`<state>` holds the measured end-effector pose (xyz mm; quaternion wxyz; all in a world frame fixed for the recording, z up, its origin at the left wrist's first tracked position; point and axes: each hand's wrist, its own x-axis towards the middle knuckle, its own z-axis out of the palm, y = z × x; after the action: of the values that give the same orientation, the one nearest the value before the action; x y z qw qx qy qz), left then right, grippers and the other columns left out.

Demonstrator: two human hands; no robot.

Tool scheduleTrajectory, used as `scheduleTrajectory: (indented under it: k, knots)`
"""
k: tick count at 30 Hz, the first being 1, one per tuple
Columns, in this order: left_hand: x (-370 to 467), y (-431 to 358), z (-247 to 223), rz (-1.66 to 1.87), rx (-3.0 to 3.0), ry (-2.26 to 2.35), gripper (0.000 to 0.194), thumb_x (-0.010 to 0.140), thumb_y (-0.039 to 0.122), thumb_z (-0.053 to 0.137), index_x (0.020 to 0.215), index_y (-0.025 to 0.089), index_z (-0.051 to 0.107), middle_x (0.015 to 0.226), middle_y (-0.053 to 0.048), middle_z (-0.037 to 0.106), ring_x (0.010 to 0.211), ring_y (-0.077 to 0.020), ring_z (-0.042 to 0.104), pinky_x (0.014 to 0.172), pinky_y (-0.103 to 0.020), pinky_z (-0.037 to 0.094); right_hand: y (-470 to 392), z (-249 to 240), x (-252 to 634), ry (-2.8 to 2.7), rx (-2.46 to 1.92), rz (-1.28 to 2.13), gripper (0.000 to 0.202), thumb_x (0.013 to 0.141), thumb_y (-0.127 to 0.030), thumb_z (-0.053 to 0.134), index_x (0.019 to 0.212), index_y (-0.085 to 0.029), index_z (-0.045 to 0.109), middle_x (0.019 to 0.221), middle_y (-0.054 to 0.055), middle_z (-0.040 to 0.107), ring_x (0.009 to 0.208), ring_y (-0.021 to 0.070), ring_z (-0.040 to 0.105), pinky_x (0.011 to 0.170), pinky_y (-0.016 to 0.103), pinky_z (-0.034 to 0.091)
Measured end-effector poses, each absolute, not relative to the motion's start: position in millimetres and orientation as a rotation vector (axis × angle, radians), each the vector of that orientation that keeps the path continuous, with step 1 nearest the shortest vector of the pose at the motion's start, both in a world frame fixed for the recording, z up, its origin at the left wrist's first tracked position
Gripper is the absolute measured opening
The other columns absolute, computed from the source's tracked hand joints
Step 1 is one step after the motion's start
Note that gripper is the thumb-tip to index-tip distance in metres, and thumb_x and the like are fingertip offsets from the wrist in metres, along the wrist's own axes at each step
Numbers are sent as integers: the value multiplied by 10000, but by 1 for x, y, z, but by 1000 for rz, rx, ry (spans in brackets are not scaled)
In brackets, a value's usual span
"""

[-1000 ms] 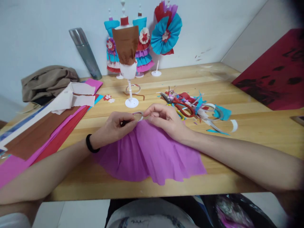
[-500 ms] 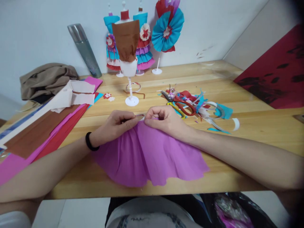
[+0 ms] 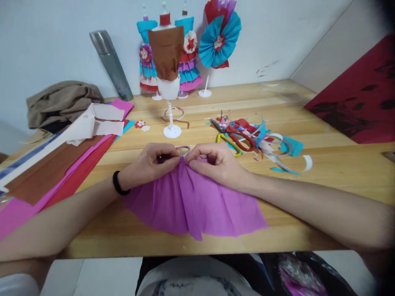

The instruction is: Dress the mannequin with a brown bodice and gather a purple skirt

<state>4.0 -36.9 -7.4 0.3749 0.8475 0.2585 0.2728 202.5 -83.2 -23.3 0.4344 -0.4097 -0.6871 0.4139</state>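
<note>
A sheet of purple crepe paper (image 3: 200, 201) hangs in pleats from my two hands, fanning out over the front of the table. My left hand (image 3: 156, 162) is closed, pinching the gathered top edge between thumb and fingers. Just beside it, my right hand (image 3: 212, 162) pinches the same edge, its fingertips close to the left ones. A small pale loop of tape or strip (image 3: 184, 150) shows behind the fingertips. Directly beyond stands a mini dress form (image 3: 166, 53) wrapped in brown paper, with a red neck and a white stand.
Scissors (image 3: 236, 139) with red handles and a yellow-handled tool (image 3: 228, 144) lie among paper scraps (image 3: 262, 131) at right. Stacked crepe sheets (image 3: 52, 168) lie left. Decorated dress forms (image 3: 188, 61), a leaning bottle (image 3: 111, 63) and a brown cloth (image 3: 63, 102) stand behind.
The purple paper has a new fold gathered at the middle of its top edge, and its lower right corner has drawn inward. Both hands stay pinched in nearly the same place.
</note>
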Motion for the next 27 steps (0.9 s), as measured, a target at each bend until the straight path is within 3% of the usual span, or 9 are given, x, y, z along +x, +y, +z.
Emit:
scheduleTrajectory:
  k: [7, 10, 19, 27]
  knots:
    - [4, -38, -8, 751, 2227, 652, 192, 855, 187, 548, 671, 139, 577, 585, 35, 481, 541, -64, 373, 502, -187, 310, -82, -24, 204, -1635, -1029, 1031, 250, 829, -388, 578, 658, -205, 575, 631, -2, 565, 607, 133, 495, 599, 280, 411]
    - [4, -39, -9, 786, 2266, 637, 194, 846, 167, 548, 653, 144, 555, 574, 42, 464, 533, -63, 361, 494, -185, 303, -79, -28, 202, -1547, -1052, 1083, 231, 796, -398, 612, 682, -203, 566, 630, -14, 544, 577, 116, 469, 558, 262, 393]
    - [5, -38, -15, 924, 2530, 510, 184, 848, 112, 542, 671, 157, 521, 581, 35, 476, 536, -75, 408, 505, -201, 316, -79, -32, 198, -1536, -1115, 1098, 156, 705, -293, 671, 683, -188, 557, 534, -59, 480, 472, 75, 391, 464, 224, 307]
    - [5, -36, -16, 949, 2807, 327, 203, 860, 83, 523, 689, 181, 472, 594, 41, 422, 554, -97, 381, 547, -232, 318, -77, -36, 200, -1657, -1186, 955, 132, 734, -257, 667, 683, -188, 568, 520, -54, 489, 454, 77, 420, 449, 225, 322]
